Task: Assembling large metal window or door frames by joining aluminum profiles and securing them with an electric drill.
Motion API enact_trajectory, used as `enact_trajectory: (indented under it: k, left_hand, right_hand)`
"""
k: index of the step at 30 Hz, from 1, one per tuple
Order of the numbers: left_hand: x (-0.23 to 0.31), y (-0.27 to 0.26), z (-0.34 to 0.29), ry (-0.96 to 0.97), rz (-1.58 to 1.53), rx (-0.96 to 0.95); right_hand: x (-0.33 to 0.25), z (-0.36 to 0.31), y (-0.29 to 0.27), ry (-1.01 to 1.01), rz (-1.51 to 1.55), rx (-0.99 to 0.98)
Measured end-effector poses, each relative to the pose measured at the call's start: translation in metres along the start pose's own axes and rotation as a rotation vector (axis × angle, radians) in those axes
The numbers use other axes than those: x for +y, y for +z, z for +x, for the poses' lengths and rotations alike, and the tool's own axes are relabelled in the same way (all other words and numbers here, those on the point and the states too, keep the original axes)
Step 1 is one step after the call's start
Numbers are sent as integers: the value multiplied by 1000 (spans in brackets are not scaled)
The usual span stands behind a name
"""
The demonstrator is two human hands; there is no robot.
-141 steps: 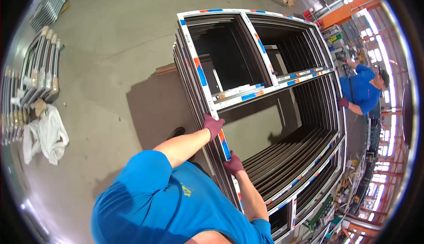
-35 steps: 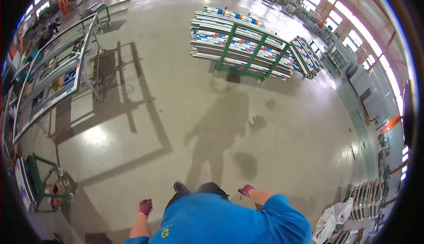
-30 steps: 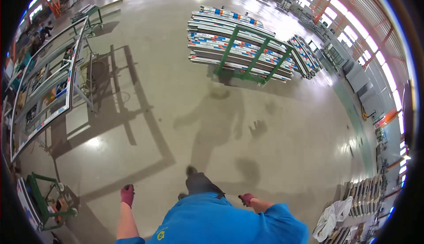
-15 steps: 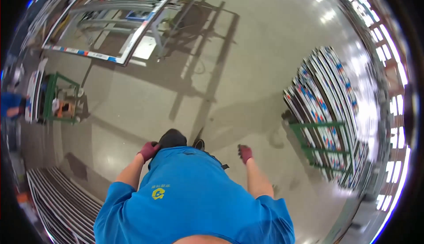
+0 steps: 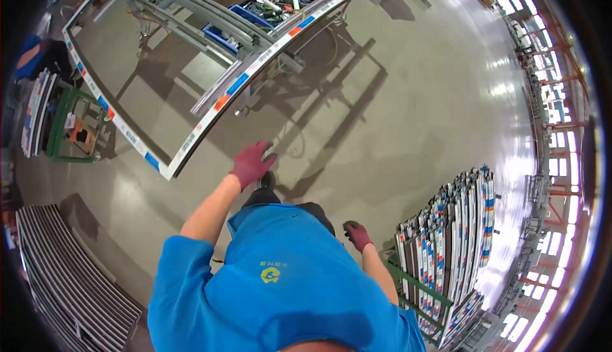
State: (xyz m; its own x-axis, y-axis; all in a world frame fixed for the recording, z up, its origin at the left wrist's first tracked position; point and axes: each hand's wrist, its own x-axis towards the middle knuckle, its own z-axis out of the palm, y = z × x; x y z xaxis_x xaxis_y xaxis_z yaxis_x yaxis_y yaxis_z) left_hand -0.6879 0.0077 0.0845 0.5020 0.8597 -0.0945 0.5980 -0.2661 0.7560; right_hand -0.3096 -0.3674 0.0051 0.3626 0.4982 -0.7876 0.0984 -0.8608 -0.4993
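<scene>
My left hand [image 5: 251, 163], in a dark red glove, reaches forward in front of my body with its fingers apart and nothing in it. A large rectangular frame [image 5: 208, 117] of white profiles with blue and orange tape lies on a work stand ahead to the left. One corner of it is closest to my left hand, with a gap between them. My right hand [image 5: 357, 234], gloved alike, hangs by my right side with the fingers curled. No object shows in it.
Blue trays [image 5: 222, 37] and loose parts lie on the stand inside the frame. At right, a green rack [image 5: 417, 283] holds many upright profiles. Dark and light profiles [image 5: 76, 269] are stacked at lower left. A green cart [image 5: 71, 125] stands at left, near another person [image 5: 39, 58].
I have moved closer to the frame, which now looks larger and nearer. My left hand has left my thigh and stretched forward, its fingers opening. My right hand stays low at my side.
</scene>
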Motion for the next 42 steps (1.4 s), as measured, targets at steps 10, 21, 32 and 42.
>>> enact_trajectory:
  k: [10,21,32,42]
  left_hand:
    - [56,-47,364,21,203,381]
    - [48,-25,570,-314,139,431]
    - [-94,46,926,-684,146,356]
    - [-145,81,1016,-1059,-31,281]
  right_hand:
    - [-247,186,-149,-346,-241,115]
    - [-546,388,-296,-410,-452,-165]
    - [-645,516,-381,-270,-597,-123]
    - [-775,534,-430,-93,-595,-117]
